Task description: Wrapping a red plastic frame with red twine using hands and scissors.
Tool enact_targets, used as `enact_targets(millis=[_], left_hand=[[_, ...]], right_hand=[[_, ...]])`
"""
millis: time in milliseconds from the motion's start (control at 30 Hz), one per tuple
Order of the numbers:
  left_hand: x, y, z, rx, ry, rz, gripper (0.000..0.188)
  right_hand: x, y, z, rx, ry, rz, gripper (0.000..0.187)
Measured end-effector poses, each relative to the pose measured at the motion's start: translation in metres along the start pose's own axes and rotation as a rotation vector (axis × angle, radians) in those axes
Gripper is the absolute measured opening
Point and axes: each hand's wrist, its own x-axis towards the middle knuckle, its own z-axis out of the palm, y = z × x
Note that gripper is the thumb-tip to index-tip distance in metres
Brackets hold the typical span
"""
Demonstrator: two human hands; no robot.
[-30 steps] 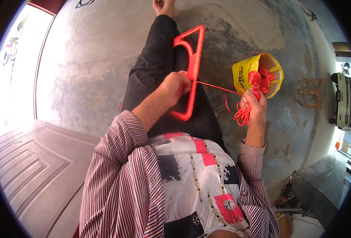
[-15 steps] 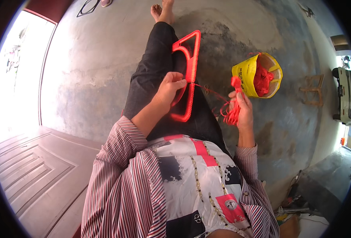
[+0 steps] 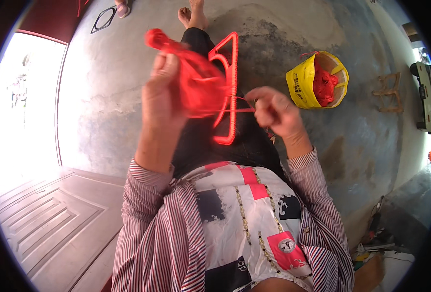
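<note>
"Head view, then: what is your left hand (image 3: 161, 82) gripping?"

"You have its fingers wrapped round a bundle of red cord (image 3: 196, 80), raised so that it hides part of the red frame (image 3: 234, 73). Hand and bundle are both blurred."

"And your right hand (image 3: 278, 114)?"

"You hold it on the other side of the frame, fingers bent. A strand (image 3: 243, 110) of red cord runs across the frame's long right edge toward those fingers, but the blur keeps me from telling whether you are pinching it."

"Where does your frame sit?"

"Over your dark trousers (image 3: 201, 151), between your hands. Its far corner juts past the right edge of your outstretched leg (image 3: 194, 39), above the floor (image 3: 356, 141)."

"What is off to your right?"

"You have a yellow container (image 3: 302, 90) on the floor beyond your right hand, well apart from the frame. Its open mouth shows more red cord (image 3: 325, 90) inside."

"And to your left?"

"You have a moulded panel (image 3: 55, 214) at the floor's near-left corner."
</note>
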Motion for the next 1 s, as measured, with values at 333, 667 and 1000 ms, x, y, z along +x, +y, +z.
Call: enact_targets(millis=[333, 667, 1000], left_hand=[[-0.013, -0.041, -0.063, 1.748, -0.463, -0.153, 0.030], [0.006, -0.072, -0.073, 1.396, -0.015, -0.011, 0.028], [0.023, -0.079, -0.081, 1.001, -0.070, -0.507, 0.024]], right_hand=[[0.040, 0.035, -0.027, -0.764, 0.129, 0.310, 0.031], [0.017, -0.002, -0.026, -0.957, 0.498, -0.164, 0.034], [-0.082, -0.098, -0.064, 0.189, 0.222, -0.686, 0.041]])
